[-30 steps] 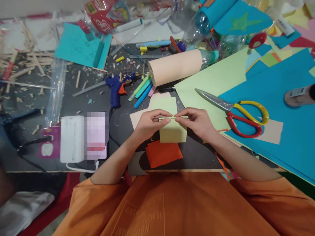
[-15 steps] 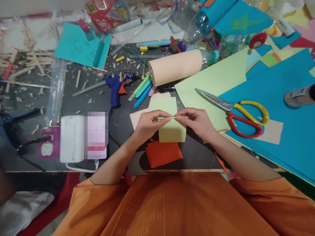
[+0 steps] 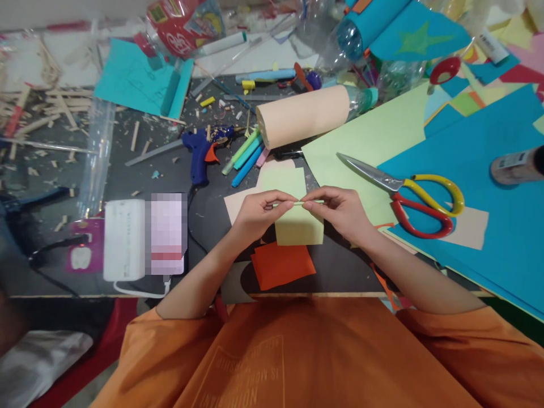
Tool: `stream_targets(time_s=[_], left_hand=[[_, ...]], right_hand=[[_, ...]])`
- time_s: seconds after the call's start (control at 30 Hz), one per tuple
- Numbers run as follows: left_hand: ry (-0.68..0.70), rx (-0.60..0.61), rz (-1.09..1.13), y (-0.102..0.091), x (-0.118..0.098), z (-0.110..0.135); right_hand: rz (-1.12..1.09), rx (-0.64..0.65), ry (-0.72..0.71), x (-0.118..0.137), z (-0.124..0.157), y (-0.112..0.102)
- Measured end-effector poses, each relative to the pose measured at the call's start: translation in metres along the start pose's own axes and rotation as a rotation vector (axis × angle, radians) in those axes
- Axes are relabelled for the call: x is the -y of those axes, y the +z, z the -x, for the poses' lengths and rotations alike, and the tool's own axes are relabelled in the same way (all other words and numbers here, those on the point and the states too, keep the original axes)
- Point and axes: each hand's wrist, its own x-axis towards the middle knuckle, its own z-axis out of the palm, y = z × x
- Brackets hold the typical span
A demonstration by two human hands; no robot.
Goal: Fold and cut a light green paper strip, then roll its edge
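Both my hands meet over the middle of the table on a small light green paper piece point(image 3: 298, 229). My left hand point(image 3: 259, 212) pinches its rolled or folded top edge from the left. My right hand point(image 3: 340, 209) pinches the same edge from the right, fingertips almost touching. The rest of the green piece hangs flat below the fingers. Under it lie an orange paper square point(image 3: 283, 265) and a peach paper sheet point(image 3: 236, 203). Another light green piece point(image 3: 281, 177) lies just behind my hands.
Scissors with red and yellow handles point(image 3: 408, 192) lie on a large green sheet point(image 3: 374, 136) and blue sheet point(image 3: 488, 187) at right. A peach-wrapped bottle point(image 3: 304, 115), coloured markers point(image 3: 244, 154), a blue glue gun point(image 3: 199, 153), a white box point(image 3: 125, 239) and wood scraps crowd the table.
My fingers have shifted slightly along the rolled top edge; the green piece has barely moved. Everything else stays put.
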Motion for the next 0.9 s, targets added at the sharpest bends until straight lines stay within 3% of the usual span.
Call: stream_targets(time_s=[0.37,0.9], left_hand=[[0.049,-0.046,-0.157,-0.0021,-0.0011,0.0016],[0.028,-0.046,-0.1,-0.0004,-0.0048,0.0017]], right_hand=[[-0.025,0.003,-0.007,-0.0036,-0.0019,0.0004],[-0.008,-0.026,-0.007,-0.0053,-0.0011,-0.0001]])
